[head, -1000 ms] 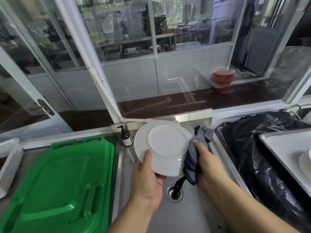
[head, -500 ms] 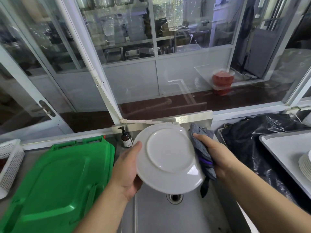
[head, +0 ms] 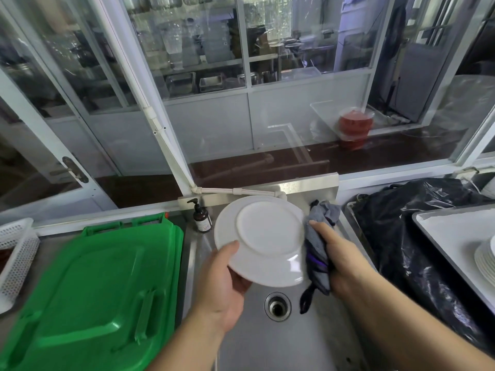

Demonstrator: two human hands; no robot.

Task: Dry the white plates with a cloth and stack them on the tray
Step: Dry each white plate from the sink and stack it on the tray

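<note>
Since a moment ago, the left hand (head: 222,285) has slid to the near-left rim of the white plate (head: 261,241), gripping it underside-up above the sink (head: 289,341). Right hand (head: 340,261) clutches the grey cloth (head: 320,250) against the plate's right edge. A one-handed rim grip could let the plate slip into the sink. Green lid (head: 88,290) lies left; a black bag (head: 417,236) sits between sink and tray (head: 455,236), where dried plates (head: 486,259) are stacked.

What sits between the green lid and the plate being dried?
In the head view, a brown pump bottle stands at the sink's back corner, between the green lid and the white plate gripped by the left hand.
</note>
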